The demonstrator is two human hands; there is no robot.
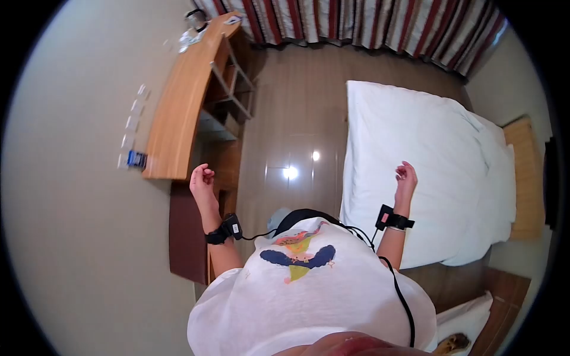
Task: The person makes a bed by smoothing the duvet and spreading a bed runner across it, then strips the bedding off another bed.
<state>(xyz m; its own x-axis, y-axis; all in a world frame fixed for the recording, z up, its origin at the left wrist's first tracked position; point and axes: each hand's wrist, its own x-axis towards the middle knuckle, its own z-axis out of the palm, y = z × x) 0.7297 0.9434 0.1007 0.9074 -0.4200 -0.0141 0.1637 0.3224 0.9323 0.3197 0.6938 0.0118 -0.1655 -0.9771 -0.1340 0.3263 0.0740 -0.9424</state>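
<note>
My left hand (203,177) is raised in the air near the front end of the wooden desk (172,124). Its fingers are loosely bent, with nothing seen in them. On the other side, my right hand (406,173) appears in front of the white bed (439,136), its fingers half curled and slightly apart, also without an object. A black strap with a small box (233,226) is around my left wrist. A similar strapped box (385,218) is on my right wrist, and black cables run from both toward my waist.
A dark brown cabinet (189,237) stands below the desk's near end. A metal-framed rack or chair (231,77) is beside the desk. Shiny floor (291,118) runs between desk and bed. Striped curtains (356,24) hang at the back; a second white bed (469,320) is lower right.
</note>
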